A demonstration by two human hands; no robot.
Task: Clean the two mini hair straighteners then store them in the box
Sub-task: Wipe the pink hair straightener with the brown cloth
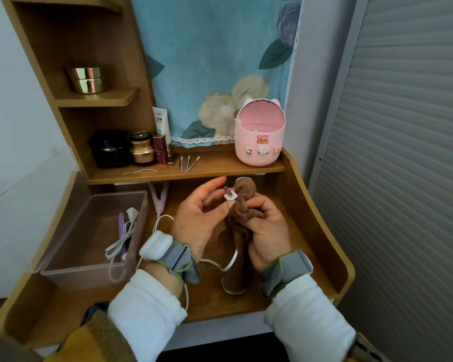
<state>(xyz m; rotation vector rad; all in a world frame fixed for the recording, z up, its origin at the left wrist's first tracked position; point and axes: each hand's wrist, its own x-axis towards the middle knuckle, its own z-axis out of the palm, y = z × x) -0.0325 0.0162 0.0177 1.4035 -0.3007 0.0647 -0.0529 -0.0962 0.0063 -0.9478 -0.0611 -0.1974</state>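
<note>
My left hand [199, 218] pinches a white plug [230, 196] above the middle of the desk. A brown cloth [239, 231] is bunched in the grip of my right hand [266, 228], and its top touches the plug. The plug's white cord [228, 265] loops under my wrists and back to the pink mini straightener [158, 195], which lies on the desk under the shelf. A purple mini straightener [122, 231] with its own white cord and plug lies inside the clear plastic box [89, 273] at the left.
A pink bin [259, 142] with cartoon stickers stands on the shelf behind my hands. Cosmetic jars [141, 151], a tube and cotton swabs [188, 163] sit on the same shelf at the left. The desk has a raised wooden rim [348, 273] on the right.
</note>
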